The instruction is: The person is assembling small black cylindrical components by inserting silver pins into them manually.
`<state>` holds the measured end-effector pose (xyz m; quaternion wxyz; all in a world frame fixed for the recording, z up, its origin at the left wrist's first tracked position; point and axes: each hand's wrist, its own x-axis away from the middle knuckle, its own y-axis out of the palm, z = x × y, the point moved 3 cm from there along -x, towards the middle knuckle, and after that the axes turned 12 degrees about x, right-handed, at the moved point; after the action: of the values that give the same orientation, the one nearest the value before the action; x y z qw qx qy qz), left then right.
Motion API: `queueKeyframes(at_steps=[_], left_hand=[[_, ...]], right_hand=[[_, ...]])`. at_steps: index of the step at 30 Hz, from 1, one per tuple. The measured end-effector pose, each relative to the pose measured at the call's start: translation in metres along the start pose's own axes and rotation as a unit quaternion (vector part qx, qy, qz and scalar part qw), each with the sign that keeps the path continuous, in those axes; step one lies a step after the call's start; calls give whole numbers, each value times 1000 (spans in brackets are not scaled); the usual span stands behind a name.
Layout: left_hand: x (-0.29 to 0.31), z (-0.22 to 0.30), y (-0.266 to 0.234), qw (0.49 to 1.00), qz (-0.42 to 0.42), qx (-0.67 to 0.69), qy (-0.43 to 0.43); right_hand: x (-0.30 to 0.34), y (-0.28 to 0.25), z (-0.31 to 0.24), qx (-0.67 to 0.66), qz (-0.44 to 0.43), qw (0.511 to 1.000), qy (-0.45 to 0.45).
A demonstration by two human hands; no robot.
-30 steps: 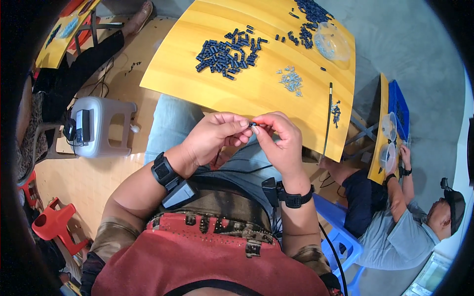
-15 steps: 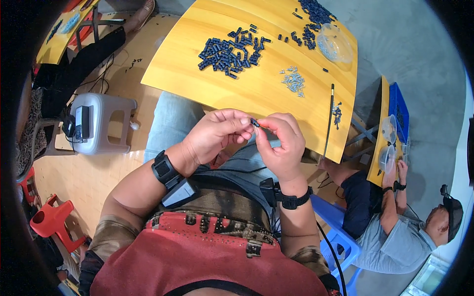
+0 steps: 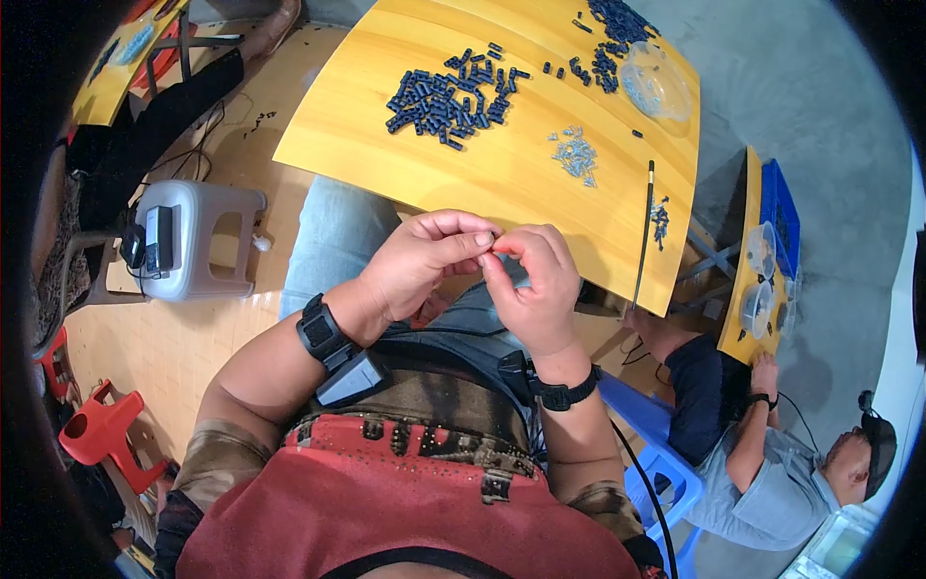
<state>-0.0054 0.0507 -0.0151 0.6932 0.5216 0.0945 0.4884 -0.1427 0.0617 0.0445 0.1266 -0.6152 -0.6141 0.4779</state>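
My left hand [image 3: 434, 259] and my right hand [image 3: 532, 282] meet fingertip to fingertip just past the near edge of the yellow table [image 3: 386, 179]. Both pinch a small black plastic part [image 3: 494, 235], mostly covered by the fingers. Beyond my hands lies a loose heap of black plastic pieces [image 3: 446, 104]. To its right is a small pile of silvery metal pieces [image 3: 577, 157], too small to tell exactly. A thin black rod [image 3: 644, 227] rests near the table's right edge, beside a few small dark screw-like pieces [image 3: 660, 220].
A clear round tub [image 3: 658, 82] and another black heap [image 3: 617, 21] occupy the table's far right. A grey stool [image 3: 198, 236] and a red stool [image 3: 114, 434] stand at left. At right, a person [image 3: 772, 473] sits by another table with clear tubs and a blue tray [image 3: 779, 217].
My right hand has shifted slightly left and closed in on my left fingertips, so less of the black part shows. The person at right has moved their hands nearer their body.
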Motion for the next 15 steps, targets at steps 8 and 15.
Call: queueKeyframes(at_steps=[8,15], left_hand=[[3,1,-2,997,62,-27,-29],[1,2,2,997,60,-50,-10]], right_hand=[[1,1,2,-6,2,1000,2],[4,-3,7,7,-15,1000,-8]])
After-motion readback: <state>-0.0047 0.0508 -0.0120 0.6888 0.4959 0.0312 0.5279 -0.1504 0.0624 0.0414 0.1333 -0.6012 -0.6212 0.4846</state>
